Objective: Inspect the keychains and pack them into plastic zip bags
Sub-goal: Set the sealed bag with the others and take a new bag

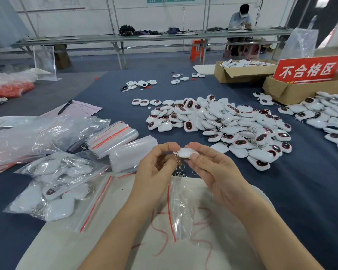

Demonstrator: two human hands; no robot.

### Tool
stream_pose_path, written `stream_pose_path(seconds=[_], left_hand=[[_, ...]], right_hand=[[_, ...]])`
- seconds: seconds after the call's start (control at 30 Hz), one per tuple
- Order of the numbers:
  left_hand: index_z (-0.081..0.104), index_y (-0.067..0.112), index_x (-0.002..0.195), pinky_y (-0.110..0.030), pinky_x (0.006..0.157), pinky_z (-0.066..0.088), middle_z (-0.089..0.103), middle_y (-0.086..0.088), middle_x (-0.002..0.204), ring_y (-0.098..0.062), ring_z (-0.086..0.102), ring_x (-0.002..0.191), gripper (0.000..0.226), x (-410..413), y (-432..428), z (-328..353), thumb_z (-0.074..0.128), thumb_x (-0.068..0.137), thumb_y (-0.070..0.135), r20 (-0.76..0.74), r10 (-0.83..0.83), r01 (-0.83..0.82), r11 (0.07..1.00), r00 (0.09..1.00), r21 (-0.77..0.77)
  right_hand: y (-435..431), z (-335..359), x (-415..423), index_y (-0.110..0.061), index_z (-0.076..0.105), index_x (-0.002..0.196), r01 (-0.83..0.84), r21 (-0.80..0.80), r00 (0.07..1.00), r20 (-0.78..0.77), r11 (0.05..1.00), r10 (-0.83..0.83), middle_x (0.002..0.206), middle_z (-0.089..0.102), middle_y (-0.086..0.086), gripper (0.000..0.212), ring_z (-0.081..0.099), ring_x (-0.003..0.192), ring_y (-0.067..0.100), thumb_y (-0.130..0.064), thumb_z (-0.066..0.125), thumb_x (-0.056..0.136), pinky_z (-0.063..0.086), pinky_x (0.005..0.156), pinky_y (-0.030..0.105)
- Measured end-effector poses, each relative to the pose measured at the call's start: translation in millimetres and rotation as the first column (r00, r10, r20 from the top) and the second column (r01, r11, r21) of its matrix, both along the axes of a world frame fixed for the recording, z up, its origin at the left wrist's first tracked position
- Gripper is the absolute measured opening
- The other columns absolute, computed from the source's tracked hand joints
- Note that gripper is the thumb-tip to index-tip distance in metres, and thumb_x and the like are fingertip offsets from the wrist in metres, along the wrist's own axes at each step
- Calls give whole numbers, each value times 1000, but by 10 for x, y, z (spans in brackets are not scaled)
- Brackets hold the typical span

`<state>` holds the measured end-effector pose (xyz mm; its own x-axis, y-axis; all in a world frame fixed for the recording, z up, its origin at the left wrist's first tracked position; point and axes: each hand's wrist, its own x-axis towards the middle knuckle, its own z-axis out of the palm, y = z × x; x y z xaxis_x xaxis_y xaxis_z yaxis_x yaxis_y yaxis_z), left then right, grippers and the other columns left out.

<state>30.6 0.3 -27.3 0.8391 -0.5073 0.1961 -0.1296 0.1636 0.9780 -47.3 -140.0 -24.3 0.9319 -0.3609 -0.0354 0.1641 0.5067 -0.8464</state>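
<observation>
Head view: left hand (156,166) and right hand (210,165) each pinch one end of a white keychain (185,152), held above the blue worktop (310,191), its chain (180,166) hanging. An empty zip bag (179,207) lies beneath. Loose keychain pile (222,125) at right; filled bags (53,184) at left.

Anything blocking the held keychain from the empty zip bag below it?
Nothing visible. The left hand and right hand pinch the keychain just beyond the empty zip bag, which lies flat; its mouth's state is unclear.
</observation>
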Motion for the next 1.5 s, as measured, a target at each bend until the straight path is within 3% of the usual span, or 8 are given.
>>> stream_pose_path(seconds=[0.17, 0.53, 0.7, 0.9, 1.07, 1.3, 1.4, 1.5], left_hand=[[73, 27, 105, -14, 74, 52, 75, 8, 88, -7, 70, 83, 23, -20, -10, 12, 60, 98, 9, -69, -27, 25, 999, 997, -33], [68, 22, 110, -17, 73, 55, 75, 13, 91, -9, 70, 77, 24, -10, -12, 14, 62, 97, 4, -94, -32, 26, 998, 995, -65], [69, 23, 113, -19, 67, 54, 75, 4, 93, -9, 68, 74, 25, 15, -26, 11, 65, 95, 5, -54, 5, -8, 998, 999, -62], [64, 29, 118, -15, 79, 54, 76, 12, 104, -7, 72, 93, 39, -26, -25, 17, 51, 101, -3, 156, -44, 40, 999, 987, 31], [68, 21, 109, -17, 76, 55, 73, 9, 88, -10, 73, 81, 30, -40, -41, 33, 58, 96, -4, 58, -11, 16, 996, 998, -90], [69, 21, 105, -16, 72, 54, 71, 9, 82, -7, 69, 78, 25, -33, -26, 41, 65, 92, 0, 56, -4, 10, 995, 998, -101], [71, 27, 102, -16, 73, 54, 72, 10, 84, -6, 69, 81, 26, -34, -20, 51, 67, 92, 3, 43, 14, -9, 993, 999, -117], [72, 25, 105, -20, 74, 56, 71, 7, 86, -9, 69, 83, 21, -10, -14, 44, 64, 95, 8, 2, 51, -51, 990, 999, -129]], right_hand=[[-7, -45, 3, -30, 76, 110, 43, -202, 999, 9, 978, -42, 113, 74, -3, 40, 67, 100, 14, 3, 70, 87, 52, 98, 27], [-58, -141, 59, -46, 70, 117, 64, -334, 998, 31, 940, -57, 127, 69, -14, 47, 68, 113, 12, -19, 76, 79, 52, 93, 18], [-56, -224, 83, -38, 68, 119, 26, -348, 999, -16, 937, -34, 121, 73, -7, 39, 70, 111, 17, -25, 73, 83, 54, 98, 28], [9, -192, 60, -26, 69, 111, 40, -468, 999, 28, 883, -30, 107, 75, 0, 20, 72, 98, 17, -19, 71, 92, 56, 85, 26], [0, -170, 28, -11, 64, 107, 38, -350, 996, 87, 936, -8, 102, 74, 5, 25, 69, 101, 19, -28, 62, 89, 56, 91, 27], [41, -143, 34, -14, 68, 107, -19, -235, 992, 118, 972, 48, 104, 75, 7, 27, 71, 106, 23, -35, 66, 89, 55, 92, 28], [23, -134, 27, -26, 74, 109, 6, -308, 996, 87, 951, 21, 106, 75, 6, 20, 72, 102, 22, -26, 67, 90, 56, 86, 27], [46, -131, 28, -36, 79, 102, 80, -495, 994, 106, 865, -32, 112, 75, -6, 41, 69, 106, 7, 1, 65, 92, 52, 86, 16]])
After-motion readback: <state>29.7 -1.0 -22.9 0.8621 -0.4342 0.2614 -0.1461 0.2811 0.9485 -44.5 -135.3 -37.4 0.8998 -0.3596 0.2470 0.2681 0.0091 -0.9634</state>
